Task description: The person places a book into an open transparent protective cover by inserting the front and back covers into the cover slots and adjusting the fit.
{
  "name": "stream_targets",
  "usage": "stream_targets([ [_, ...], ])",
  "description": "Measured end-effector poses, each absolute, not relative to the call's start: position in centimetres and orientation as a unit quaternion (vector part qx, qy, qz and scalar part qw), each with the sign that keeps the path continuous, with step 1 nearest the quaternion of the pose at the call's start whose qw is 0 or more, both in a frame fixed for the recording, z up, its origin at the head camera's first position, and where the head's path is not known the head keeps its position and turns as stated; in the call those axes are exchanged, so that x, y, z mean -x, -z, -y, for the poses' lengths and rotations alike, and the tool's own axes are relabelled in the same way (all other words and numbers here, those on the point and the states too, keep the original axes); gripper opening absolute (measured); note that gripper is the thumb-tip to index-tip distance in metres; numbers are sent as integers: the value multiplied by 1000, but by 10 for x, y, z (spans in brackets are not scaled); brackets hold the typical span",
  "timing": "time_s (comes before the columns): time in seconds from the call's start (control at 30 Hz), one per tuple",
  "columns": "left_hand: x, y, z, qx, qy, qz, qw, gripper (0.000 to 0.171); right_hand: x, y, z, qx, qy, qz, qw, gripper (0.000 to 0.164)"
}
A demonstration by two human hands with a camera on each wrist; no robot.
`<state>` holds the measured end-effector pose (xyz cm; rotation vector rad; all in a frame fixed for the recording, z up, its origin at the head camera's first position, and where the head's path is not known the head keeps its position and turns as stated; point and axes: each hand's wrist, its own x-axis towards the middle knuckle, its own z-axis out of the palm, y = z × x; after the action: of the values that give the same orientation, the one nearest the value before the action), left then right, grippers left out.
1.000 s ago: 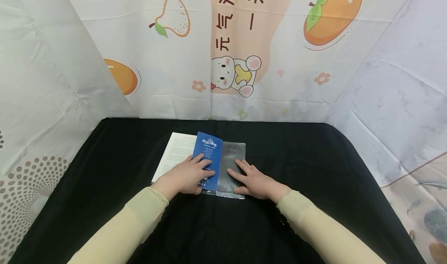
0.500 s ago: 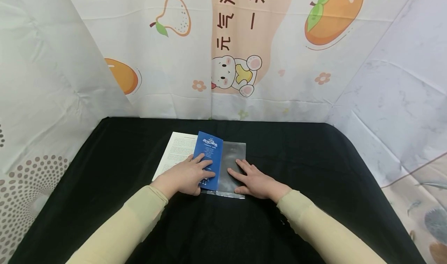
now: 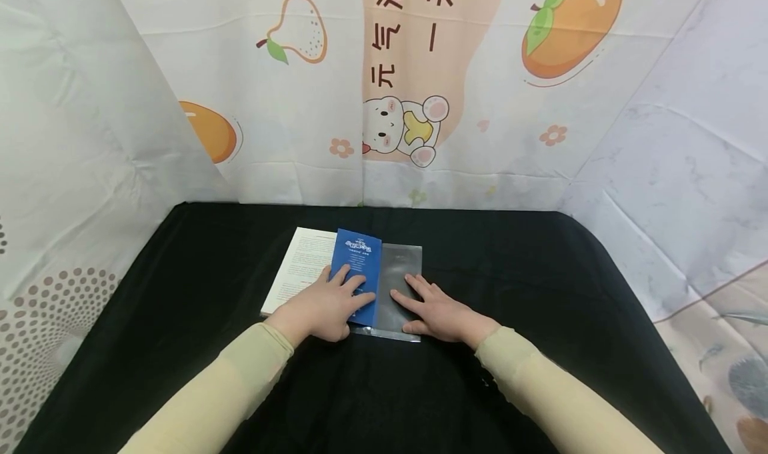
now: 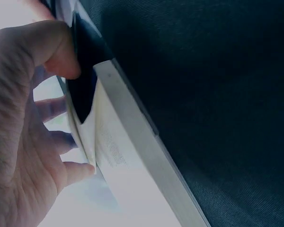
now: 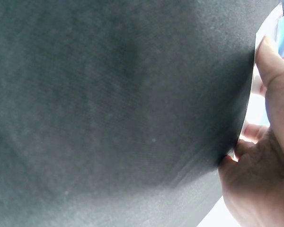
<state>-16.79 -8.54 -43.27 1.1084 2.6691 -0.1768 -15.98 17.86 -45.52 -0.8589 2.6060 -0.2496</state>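
An open book lies on the black cloth, a printed page facing up on its left. Over its right part is a blue panel with white lettering, and a clear plastic cover extends to the right. My left hand rests on the blue panel with fingers spread. In the left wrist view its thumb is beside the panel's raised lower edge, next to the thick page block. My right hand presses flat on the plastic, fingers spread; the right wrist view shows it at the plastic's edge.
Black cloth covers the table around the book. A white curtain with fruit prints hangs behind the table's far edge, and pale sheets hang at both sides.
My left hand has slid slightly right across the blue panel, whose top edge has shifted a little left and down. The right hand and plastic stay where they were.
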Motion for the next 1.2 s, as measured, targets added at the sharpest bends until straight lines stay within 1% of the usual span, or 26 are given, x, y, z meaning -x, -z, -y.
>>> stream_targets([
  [0.2,170,434,87,-390,67,-912,105,61,159,454,-178,305,87,-928,195,66],
  [0.4,173,437,89,-400,65,-910,83,61,159,454,-178,306,89,-928,194,65],
  [0.5,174,436,90,-409,65,-907,79,58,159,454,-178,308,91,-927,192,65],
  [0.73,174,434,90,-418,64,-902,82,53,159,453,-178,308,99,-926,196,66],
  [1.0,173,433,90,-406,68,-906,102,57,160,454,-178,304,95,-928,194,66],
  [1.2,173,436,93,-413,61,-903,98,57,160,454,-178,308,94,-927,192,66],
])
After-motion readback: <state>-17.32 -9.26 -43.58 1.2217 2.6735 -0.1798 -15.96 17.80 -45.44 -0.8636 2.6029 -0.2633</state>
